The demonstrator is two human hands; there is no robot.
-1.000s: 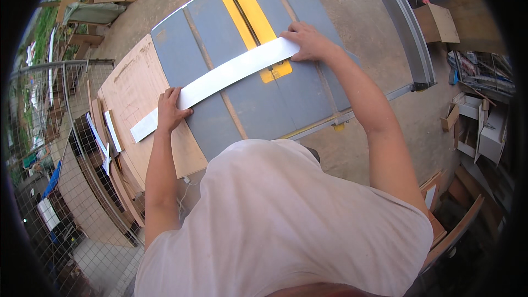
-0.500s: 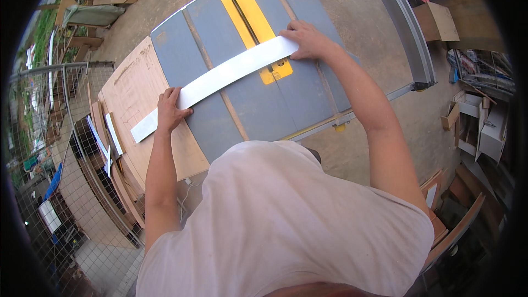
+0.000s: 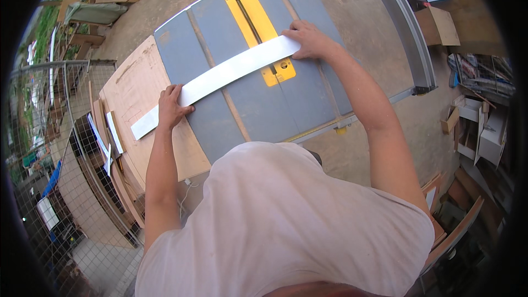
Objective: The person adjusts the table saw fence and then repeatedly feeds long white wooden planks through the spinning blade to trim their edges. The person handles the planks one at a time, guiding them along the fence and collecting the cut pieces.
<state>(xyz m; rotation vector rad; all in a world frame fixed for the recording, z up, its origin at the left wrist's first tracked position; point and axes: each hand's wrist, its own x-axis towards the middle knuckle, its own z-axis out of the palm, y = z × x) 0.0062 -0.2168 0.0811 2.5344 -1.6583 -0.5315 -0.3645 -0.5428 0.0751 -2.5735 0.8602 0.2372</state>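
Note:
A long white strip of board (image 3: 231, 77) lies slantwise over the grey table saw top (image 3: 258, 111), crossing its yellow throat plate (image 3: 250, 14) and the dark slot in it. Its left end rests on the plywood side panel (image 3: 129, 91). My left hand (image 3: 173, 107) is closed on the strip near that end, thumb along the near edge and fingers over the far one. At the strip's right end my right hand (image 3: 309, 39) grips it, fingers round the far corner and thumb at the end. Whether the blade stands up under the strip is hidden.
A metal fence rail (image 3: 404, 33) stands at the right side of the saw, joined to a front rail (image 3: 357, 111). Wire mesh fencing (image 3: 49, 115) and stacked wood offcuts (image 3: 110, 159) are at left. Cabinets and drawers (image 3: 489, 132) stand at far right.
Almost nothing differs. The whole view has shifted slightly, and both hands keep their hold on the white strip, which lies at about the same place on the saw.

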